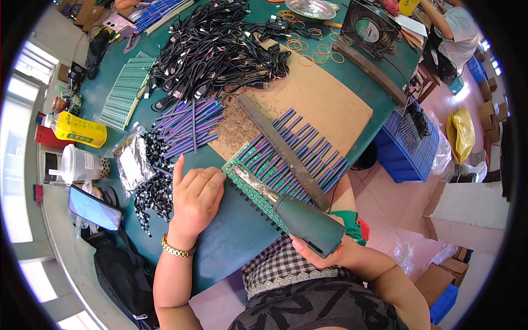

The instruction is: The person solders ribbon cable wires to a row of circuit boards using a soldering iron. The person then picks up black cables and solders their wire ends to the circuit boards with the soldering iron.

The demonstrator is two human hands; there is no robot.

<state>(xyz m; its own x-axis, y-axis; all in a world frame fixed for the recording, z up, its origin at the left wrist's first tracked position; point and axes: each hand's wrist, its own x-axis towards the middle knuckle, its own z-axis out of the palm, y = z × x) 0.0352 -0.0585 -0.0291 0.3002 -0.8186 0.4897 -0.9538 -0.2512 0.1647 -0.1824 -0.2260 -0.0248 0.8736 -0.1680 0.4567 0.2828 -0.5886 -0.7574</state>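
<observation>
My right hand (319, 250) grips a dark green soldering iron (308, 220) with a thick body. Its metal barrel slants up and left over a green circuit-board panel (258, 198), the tip near the panel's left end. Rows of purple, blue and black striped wires (316, 146) lie along the panel, with a dark flat metal bar (283, 148) across them. Beside the panel's left corner is my left hand (197, 192), its little finger raised and thumb and forefinger drawn together. Whatever those fingertips hold is too small or hidden to make out.
Black cables (214, 49) are heaped at the back on the green table. Loose striped wires (190, 126), small black-and-silver parts (151, 201), a phone (94, 208), a lidded cup (77, 165) and a yellow bottle (80, 129) lie left. A fan (368, 30) stands far right; another person (454, 33) sits beyond.
</observation>
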